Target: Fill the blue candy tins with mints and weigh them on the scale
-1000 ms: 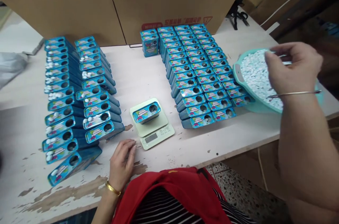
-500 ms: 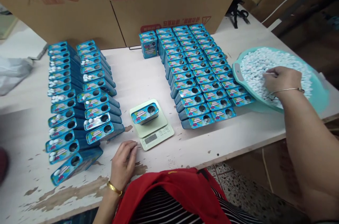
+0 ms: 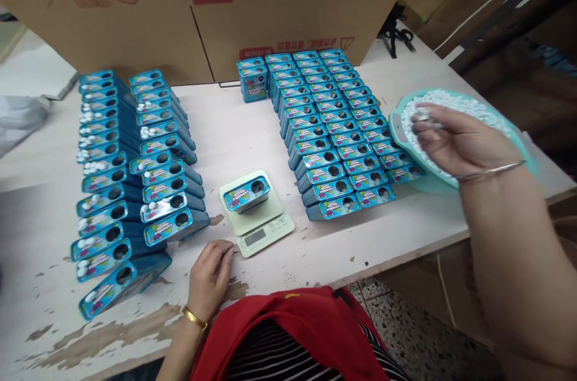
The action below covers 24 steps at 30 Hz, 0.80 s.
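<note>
My right hand (image 3: pixel 469 143) is raised over the near left part of a turquoise basin (image 3: pixel 395 128) heaped with small white candies (image 3: pixel 464 106). Its fingers are pinched around a few of the candies, slightly blurred. My left hand (image 3: pixel 211 276) lies on the table with nothing in it, fingers loosely bent and the thumb apart. Just beyond it is a pale green kitchen scale (image 3: pixel 265 216), its display too small to read. On the scale stands a blue candy tin (image 3: pixel 243 195) with a round hole in its top.
Rows of blue tins (image 3: pixel 331 140) stand upright between scale and basin. More tins (image 3: pixel 108 210) fill two columns on the left, many with white candies on their tops. A large cardboard box (image 3: pixel 288 2) closes off the back. A plastic bag (image 3: pixel 20 119) lies far left.
My right hand has lifted out of the candies and moved left toward the basin's rim, now with a few candies in its fingers. The left hand stays put.
</note>
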Each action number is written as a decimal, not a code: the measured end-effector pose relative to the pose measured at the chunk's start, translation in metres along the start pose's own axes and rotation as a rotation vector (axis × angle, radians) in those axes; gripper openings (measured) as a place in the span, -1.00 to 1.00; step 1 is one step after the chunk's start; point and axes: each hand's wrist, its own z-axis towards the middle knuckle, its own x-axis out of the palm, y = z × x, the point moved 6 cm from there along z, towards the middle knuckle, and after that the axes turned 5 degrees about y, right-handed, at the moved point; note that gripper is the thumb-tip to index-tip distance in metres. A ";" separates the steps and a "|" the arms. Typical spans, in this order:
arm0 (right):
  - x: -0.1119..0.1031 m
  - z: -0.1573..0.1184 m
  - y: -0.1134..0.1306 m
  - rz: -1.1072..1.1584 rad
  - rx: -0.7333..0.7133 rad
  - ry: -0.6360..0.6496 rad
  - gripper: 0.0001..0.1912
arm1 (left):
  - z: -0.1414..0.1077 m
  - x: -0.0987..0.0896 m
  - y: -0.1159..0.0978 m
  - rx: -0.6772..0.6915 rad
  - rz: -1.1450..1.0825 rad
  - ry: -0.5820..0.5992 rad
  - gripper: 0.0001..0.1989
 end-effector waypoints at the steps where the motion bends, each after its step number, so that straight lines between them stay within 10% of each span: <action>1: 0.032 -0.011 0.015 0.161 0.079 0.175 -0.92 | 0.000 0.000 0.000 0.001 -0.001 -0.006 -0.84; 5: 0.143 -0.063 0.079 0.269 0.059 0.651 -0.79 | -0.003 0.001 0.002 0.002 -0.004 -0.033 -0.85; 9: 0.209 -0.094 0.098 0.116 -0.058 0.907 -0.81 | -0.007 0.005 0.005 0.004 -0.013 -0.030 -0.85; 15: 0.234 -0.102 0.105 -0.247 -0.381 0.881 -0.85 | -0.008 0.007 0.008 0.005 -0.011 -0.039 -0.86; 24: 0.241 -0.109 0.112 -0.421 -0.441 0.924 -0.78 | -0.010 0.010 0.012 -0.004 -0.014 -0.040 -0.86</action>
